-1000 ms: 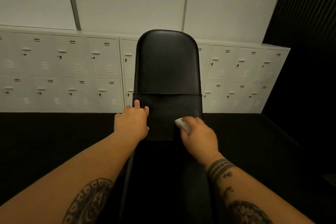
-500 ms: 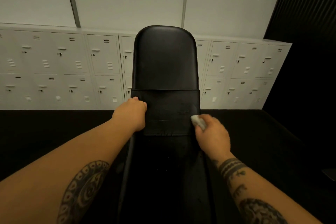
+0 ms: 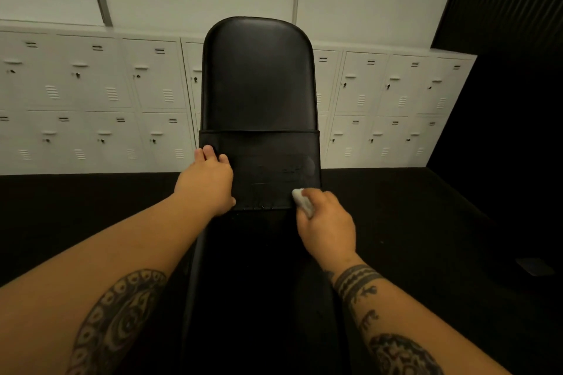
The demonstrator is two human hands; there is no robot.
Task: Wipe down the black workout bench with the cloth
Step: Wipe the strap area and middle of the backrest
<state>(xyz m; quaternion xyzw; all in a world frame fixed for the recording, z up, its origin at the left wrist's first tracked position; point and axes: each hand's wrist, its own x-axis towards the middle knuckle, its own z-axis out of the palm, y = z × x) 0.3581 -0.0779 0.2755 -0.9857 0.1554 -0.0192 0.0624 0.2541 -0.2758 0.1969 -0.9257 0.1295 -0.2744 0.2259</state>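
Observation:
The black workout bench (image 3: 259, 76) stretches away from me, its padded backrest raised, with a darker band across its middle showing faint wet streaks. My left hand (image 3: 207, 182) rests on the band's left edge, fingers curled over the side of the pad. My right hand (image 3: 326, 225) grips a small white cloth (image 3: 301, 202) and presses it against the lower right corner of the band. Most of the cloth is hidden under my fingers.
A row of white lockers (image 3: 91, 100) lines the wall behind the bench. The floor (image 3: 76, 207) is black on both sides. A dark ribbed wall (image 3: 502, 3) stands at the right, and a small dark flat object (image 3: 534, 265) lies on the floor at the right.
My right hand swept the cloth from the band's middle to its right edge, then slightly down and back toward me. My left hand stayed on the left edge.

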